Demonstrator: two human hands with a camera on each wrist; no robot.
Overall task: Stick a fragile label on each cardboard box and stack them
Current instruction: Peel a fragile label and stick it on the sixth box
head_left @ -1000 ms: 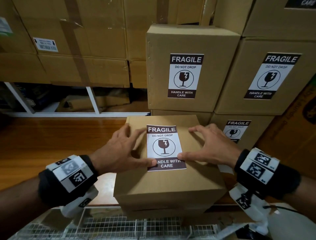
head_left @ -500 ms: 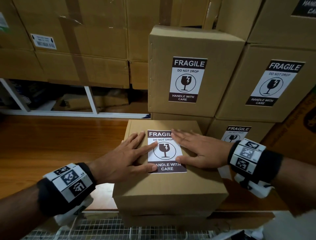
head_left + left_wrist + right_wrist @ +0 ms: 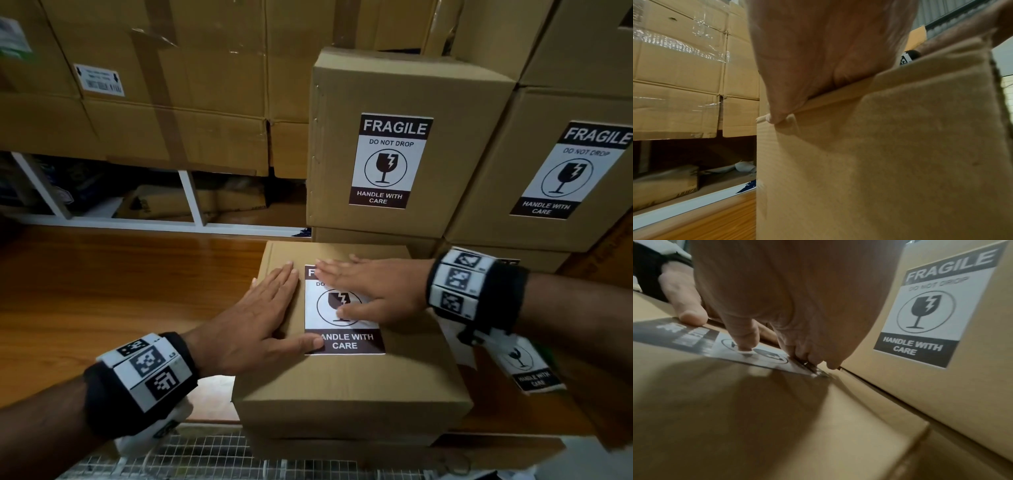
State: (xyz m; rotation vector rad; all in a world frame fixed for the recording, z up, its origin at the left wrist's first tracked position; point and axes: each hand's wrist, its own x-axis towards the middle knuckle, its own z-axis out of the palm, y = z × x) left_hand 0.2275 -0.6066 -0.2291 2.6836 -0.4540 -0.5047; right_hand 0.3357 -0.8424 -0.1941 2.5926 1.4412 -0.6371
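Note:
A brown cardboard box [image 3: 349, 383] sits in front of me with a black-and-white fragile label [image 3: 346, 339] lying on its top face. My left hand [image 3: 270, 315] lies flat on the box to the left of the label, its thumb on the label's lower left corner. My right hand [image 3: 373, 291] lies flat across the label's upper half, fingers straight and pointing left. In the right wrist view the right thumb and fingers press on the label [image 3: 694, 339]. In the left wrist view the left hand [image 3: 818, 56] rests on the box's top edge [image 3: 838, 94].
Labelled boxes [image 3: 397, 147] [image 3: 555, 164] are stacked behind and to the right. Large plain cartons [image 3: 154, 85] fill the back left above a white shelf frame [image 3: 191, 202]. A wooden surface [image 3: 102, 291] lies to the left, a wire rack [image 3: 205, 459] below. Loose labels [image 3: 527, 366] hang under my right wrist.
My right hand has slid left across the label's upper part and flattened on it. My left hand has straightened and flattened beside the label. The view has tilted down a little.

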